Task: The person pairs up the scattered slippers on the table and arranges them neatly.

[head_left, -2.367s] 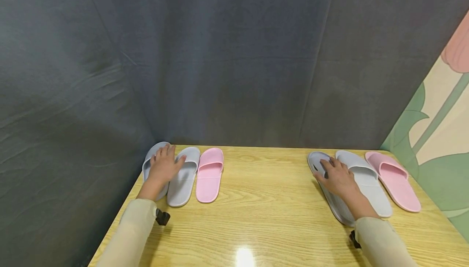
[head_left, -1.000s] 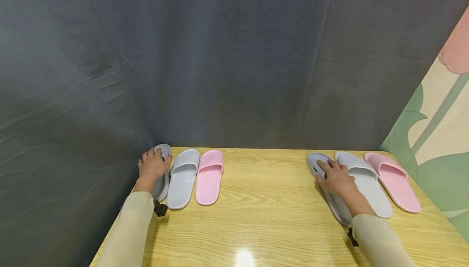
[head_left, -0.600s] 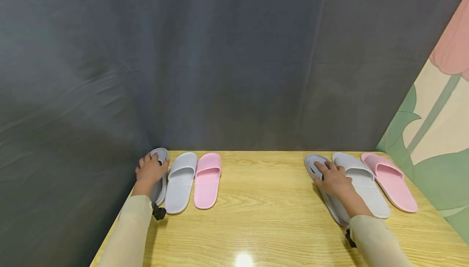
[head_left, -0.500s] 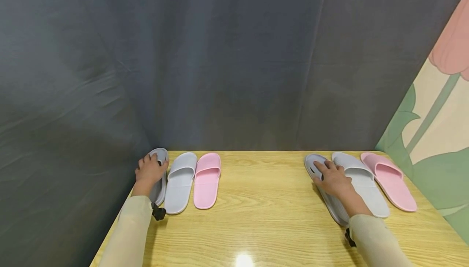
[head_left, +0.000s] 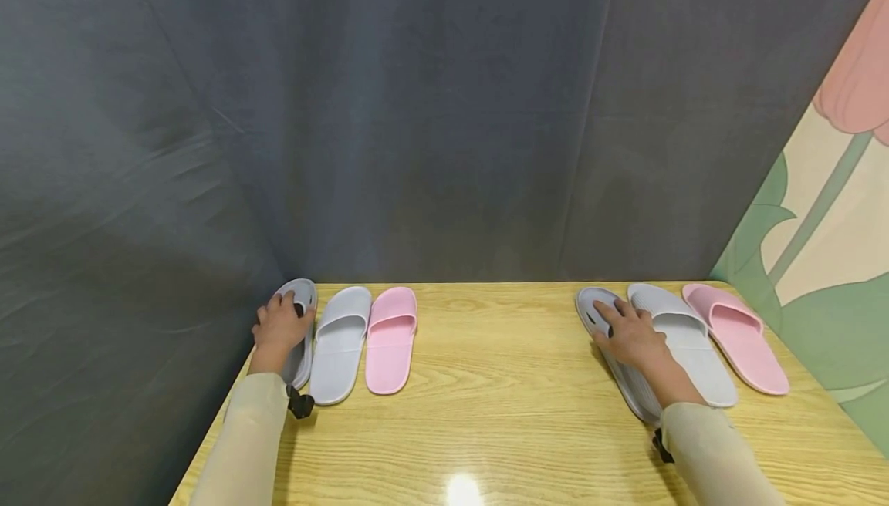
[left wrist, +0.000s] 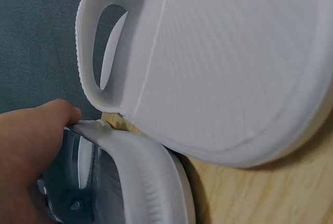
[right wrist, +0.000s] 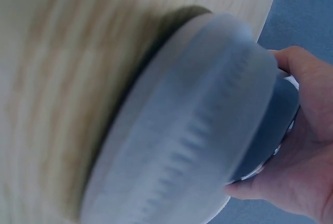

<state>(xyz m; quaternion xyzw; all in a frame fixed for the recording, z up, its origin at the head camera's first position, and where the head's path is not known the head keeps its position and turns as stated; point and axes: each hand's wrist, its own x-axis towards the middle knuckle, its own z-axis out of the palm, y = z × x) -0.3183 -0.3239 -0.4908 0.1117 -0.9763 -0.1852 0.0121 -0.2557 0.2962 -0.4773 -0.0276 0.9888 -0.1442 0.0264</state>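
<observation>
A dark curtain point(head_left: 444, 120) is hanging behind the far edge of the wooden table point(head_left: 500, 390). The left dark grey slipper point(head_left: 299, 367) is lying at the table's far left corner, the right dark grey slipper point(head_left: 633, 386) near the far edge, short of the far right corner. To the right of each, just beside it, the left light grey slipper point(head_left: 339, 352) and right light grey slipper point(head_left: 701, 355) are lying, then the left pink slipper point(head_left: 390, 348) and right pink slipper point(head_left: 746, 344). My left hand point(head_left: 279, 332) and right hand point(head_left: 633, 338) are holding the dark pair; whether their soles are resting flat, I cannot tell. I'm judging them light, soft and springy, hardly slippery or fragile, the strap offering the surest hold. My right fingers are pinching across the strap; my left thumb point(left wrist: 52, 114) is pressing its edge, those other fingertips hiding from me.
</observation>
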